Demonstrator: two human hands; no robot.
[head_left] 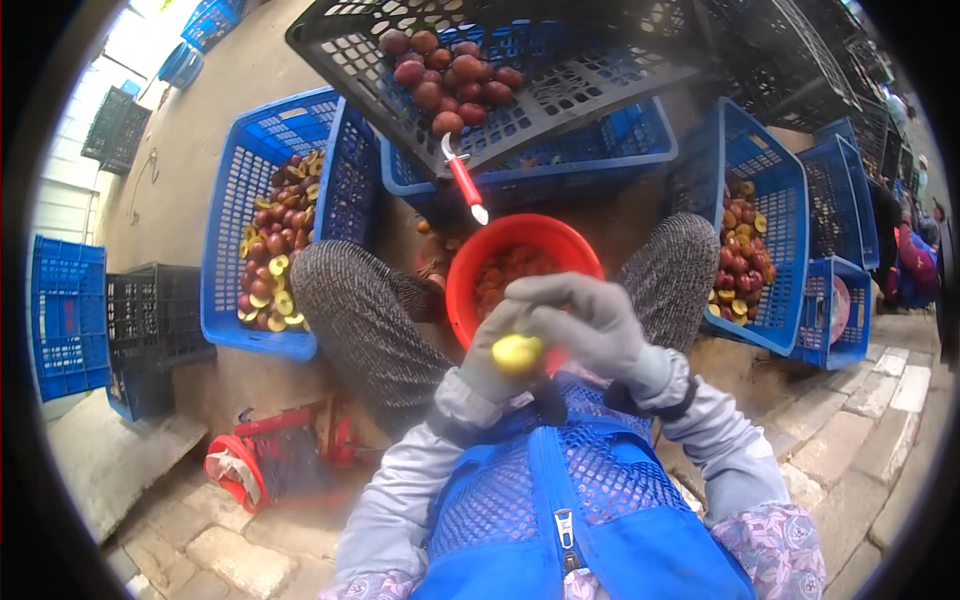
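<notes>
My gloved left hand [478, 362] is closed around a cut plum [517, 353] with its yellow flesh showing. Against it, my gloved right hand [590, 318] has its fingers curled in. A blurred bit of red shows under those fingers; what it belongs to, I cannot make out. Both hands are over the near side of a red bucket [462, 285], which stands between my knees with reddish pieces inside. Beyond it, a black crate [590, 95] is tilted toward me, holding whole dark red plums [455, 80]. A red-handled tool with a metal hook [463, 182] hangs at its near edge.
A blue crate [222, 250] of halved plums stands left, another blue crate [790, 230] of them right. Under the black crate sits a further blue crate [400, 180]. A red-rimmed bag or container [240, 465] lies on the paving near left. Stacked crates [150, 310] stand farther left.
</notes>
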